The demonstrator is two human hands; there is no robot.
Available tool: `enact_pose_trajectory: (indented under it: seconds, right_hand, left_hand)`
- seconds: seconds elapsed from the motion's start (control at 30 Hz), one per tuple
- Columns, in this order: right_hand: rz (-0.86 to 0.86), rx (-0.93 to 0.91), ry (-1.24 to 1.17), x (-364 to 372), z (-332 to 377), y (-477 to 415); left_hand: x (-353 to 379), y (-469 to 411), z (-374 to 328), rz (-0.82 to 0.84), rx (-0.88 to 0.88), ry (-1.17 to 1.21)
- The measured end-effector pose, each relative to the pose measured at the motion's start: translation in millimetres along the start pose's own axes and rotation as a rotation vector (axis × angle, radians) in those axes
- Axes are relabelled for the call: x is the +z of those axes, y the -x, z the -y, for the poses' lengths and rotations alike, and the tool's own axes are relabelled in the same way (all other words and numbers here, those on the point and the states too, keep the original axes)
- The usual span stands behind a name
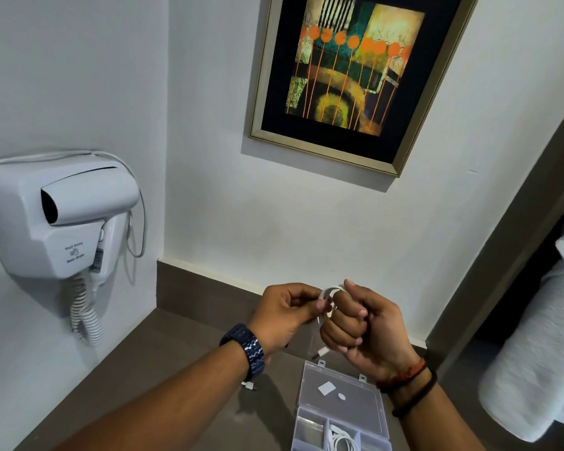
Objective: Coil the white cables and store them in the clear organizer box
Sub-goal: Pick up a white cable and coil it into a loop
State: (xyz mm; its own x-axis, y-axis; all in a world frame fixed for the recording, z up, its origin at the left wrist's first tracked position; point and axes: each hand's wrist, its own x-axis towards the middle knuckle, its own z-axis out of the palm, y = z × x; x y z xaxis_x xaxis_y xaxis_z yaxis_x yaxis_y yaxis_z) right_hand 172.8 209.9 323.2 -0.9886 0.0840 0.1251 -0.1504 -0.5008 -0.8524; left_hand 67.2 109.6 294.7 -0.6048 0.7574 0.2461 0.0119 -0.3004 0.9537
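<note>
Directly below the right hand [355, 323], whose closed grip has the white cable [329, 292] looped round its fingers, lies the open organizer box [339, 415] (left hand [287, 315] pinches the strand).

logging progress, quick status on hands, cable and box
Left hand pinches the white cable, right hand has it wound round its fingers. Organizer box open below, one coiled cable already inside. Nothing in the way.

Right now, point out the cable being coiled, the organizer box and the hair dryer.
white cable [330, 290], head view, loop between both hands.
clear organizer box [339, 393], head view, open lid.
hair dryer [88, 198], head view, barrel.
</note>
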Motion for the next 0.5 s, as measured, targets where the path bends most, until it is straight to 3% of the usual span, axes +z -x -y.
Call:
enact_pose_trajectory:
  seconds: [0.2, 0.5]
  right_hand:
    - [0.057, -0.001, -0.086, 0, -2, 0]
    - [0.134, 0.008, -0.124, 2, -1, -1]
  left_hand:
    - [12, 6, -3, -0.061, 0.005, 0.073]
    - [0, 9, -7, 0.101, -0.118, 0.159]
